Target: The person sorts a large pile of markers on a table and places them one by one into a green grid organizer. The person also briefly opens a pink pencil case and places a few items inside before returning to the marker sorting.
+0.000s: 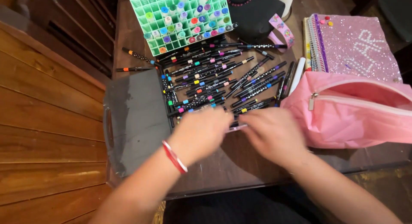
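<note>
Several black markers with coloured caps (214, 78) lie in a loose heap on the dark wooden table (240, 164). My left hand (199, 131), with a red and white bangle at the wrist, and my right hand (274, 131) are both over the near edge of the heap. Both are motion-blurred. Between them a marker with a pale purple end (237, 128) is held, one hand at each end. Behind the heap stands a green grid rack (184, 20) with several markers upright in its cells.
A dark grey case lid with a handle slot (135, 121) lies flat at the left. At the right a pink zip pouch (356, 112) lies open, with a glittery pink notebook (356, 45) behind it. A black bag (253, 11) sits at the back. Wooden boards lie at the left.
</note>
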